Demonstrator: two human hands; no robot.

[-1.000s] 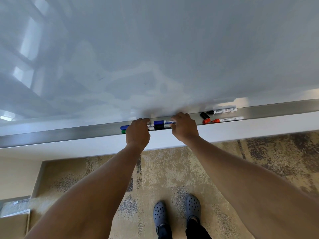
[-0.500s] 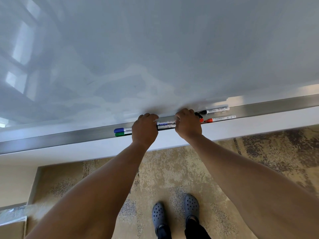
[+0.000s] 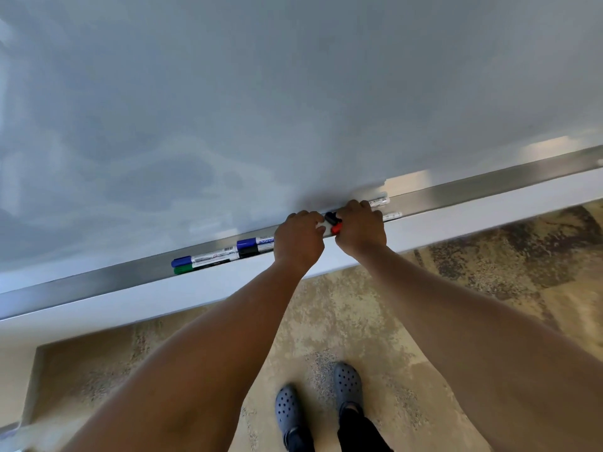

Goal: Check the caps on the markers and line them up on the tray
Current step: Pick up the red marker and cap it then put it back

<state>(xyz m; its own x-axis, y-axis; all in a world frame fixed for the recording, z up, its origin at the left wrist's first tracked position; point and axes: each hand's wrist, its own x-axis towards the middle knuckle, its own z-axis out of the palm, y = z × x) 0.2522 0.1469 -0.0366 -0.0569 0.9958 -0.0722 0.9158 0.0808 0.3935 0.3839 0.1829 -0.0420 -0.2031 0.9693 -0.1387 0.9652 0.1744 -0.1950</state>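
Observation:
A long metal tray (image 3: 114, 282) runs under the whiteboard (image 3: 293, 93). At its left, a blue-capped marker (image 3: 204, 257) and a green-capped marker (image 3: 195, 267) lie side by side. Right of them lie a second blue-capped marker (image 3: 255, 243) and a black-capped marker (image 3: 249, 251); my left hand (image 3: 298, 239) is curled over their right ends. My right hand (image 3: 359, 230) covers two more markers. Their black cap (image 3: 331, 217) and red cap (image 3: 336, 228) stick out between my hands, and their white barrels (image 3: 380, 201) show past my fingers.
The tray continues bare to the right (image 3: 489, 187). A white ledge (image 3: 163, 298) sits below it. My feet in grey clogs (image 3: 347, 384) stand on patterned carpet (image 3: 473, 256).
Both hands have slid right along the tray. The left-hand pair of markers is now uncovered, and my right hand has closed over the black- and red-capped markers.

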